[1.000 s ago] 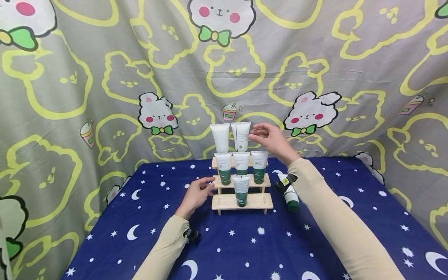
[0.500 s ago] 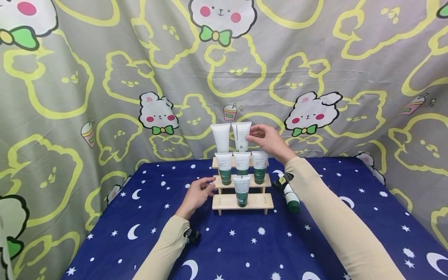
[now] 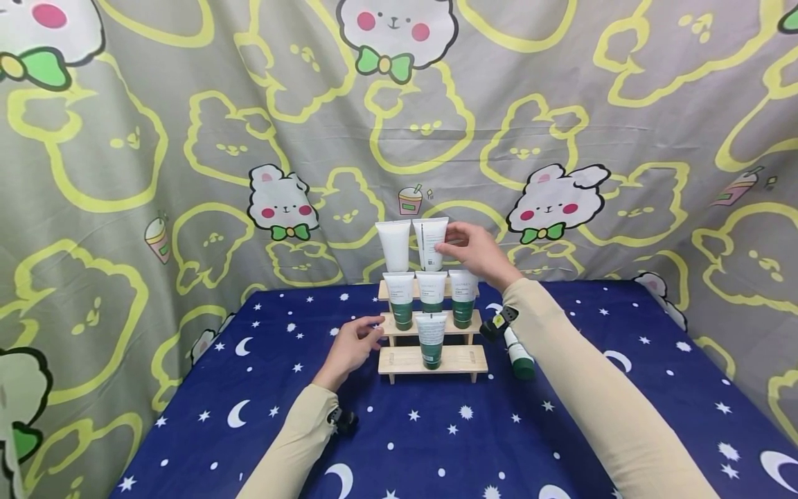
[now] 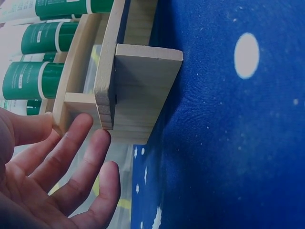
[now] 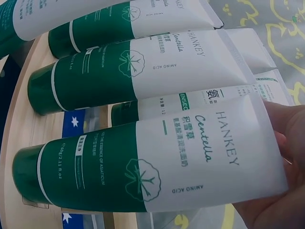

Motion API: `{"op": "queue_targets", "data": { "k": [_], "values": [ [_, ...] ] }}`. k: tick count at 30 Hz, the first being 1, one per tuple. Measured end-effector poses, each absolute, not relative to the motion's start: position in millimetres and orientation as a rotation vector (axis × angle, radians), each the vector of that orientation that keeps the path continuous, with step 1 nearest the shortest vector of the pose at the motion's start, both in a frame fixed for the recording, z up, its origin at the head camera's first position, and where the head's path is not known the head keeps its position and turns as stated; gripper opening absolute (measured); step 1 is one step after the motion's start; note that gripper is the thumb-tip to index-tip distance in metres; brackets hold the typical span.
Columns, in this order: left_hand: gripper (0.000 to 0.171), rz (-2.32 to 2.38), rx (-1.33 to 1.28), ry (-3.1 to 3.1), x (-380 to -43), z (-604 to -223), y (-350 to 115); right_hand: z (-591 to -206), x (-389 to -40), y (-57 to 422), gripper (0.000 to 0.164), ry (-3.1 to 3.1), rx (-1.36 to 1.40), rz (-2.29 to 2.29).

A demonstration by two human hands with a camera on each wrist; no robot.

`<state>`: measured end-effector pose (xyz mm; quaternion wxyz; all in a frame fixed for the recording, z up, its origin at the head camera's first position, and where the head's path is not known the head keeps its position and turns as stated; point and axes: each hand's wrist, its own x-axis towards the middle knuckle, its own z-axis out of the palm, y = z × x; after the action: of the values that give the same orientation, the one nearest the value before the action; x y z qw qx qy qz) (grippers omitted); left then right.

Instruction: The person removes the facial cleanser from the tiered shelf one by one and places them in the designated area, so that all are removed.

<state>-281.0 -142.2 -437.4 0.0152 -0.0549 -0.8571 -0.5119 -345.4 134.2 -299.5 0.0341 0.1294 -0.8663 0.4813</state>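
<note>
A three-tier wooden stand (image 3: 458, 360) holds white-and-green squeeze tubes standing on their caps. On its top tier, my right hand (image 3: 480, 253) pinches the right-hand tube (image 3: 430, 242), thumb across the printed front and fingers behind. Another tube (image 3: 394, 246) stands just left of it, its plain white side showing. In the right wrist view, a middle-tier tube (image 5: 181, 157) covers much of the right hand (image 5: 281, 210). At the stand's left end, my left hand (image 3: 350, 350) holds the middle shelf's edge between thumb and forefinger; its other fingers spread near the lower shelf (image 4: 107, 86).
Three tubes line the middle tier, including a central tube (image 3: 431, 287). One tube (image 3: 430, 339) stands on the bottom tier. Right of the stand, another tube (image 3: 519, 357) lies on the blue star-patterned cloth (image 3: 436, 443). A patterned curtain (image 3: 349, 138) hangs behind.
My right hand has moved slightly left, its thumb sliding from the tube's edge farther over its front. The left hand stays at the stand's end.
</note>
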Motion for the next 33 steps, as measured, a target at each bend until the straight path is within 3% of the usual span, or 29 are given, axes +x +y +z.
{"op": "queue_targets", "data": {
  "k": [9,25,33],
  "values": [
    [0.032,-1.591,-0.181,-2.665,-281,-438,-142,-300,-343,133,0.032,-2.648,0.381,1.482],
    [0.032,-1.619,-0.203,-2.634,-280,-439,-142,-293,-333,144,0.032,-2.524,0.388,1.555],
    [0.032,-1.602,-0.197,-2.647,-280,-438,-142,-288,-329,160,0.042,-2.456,0.334,1.599]
  ]
}}
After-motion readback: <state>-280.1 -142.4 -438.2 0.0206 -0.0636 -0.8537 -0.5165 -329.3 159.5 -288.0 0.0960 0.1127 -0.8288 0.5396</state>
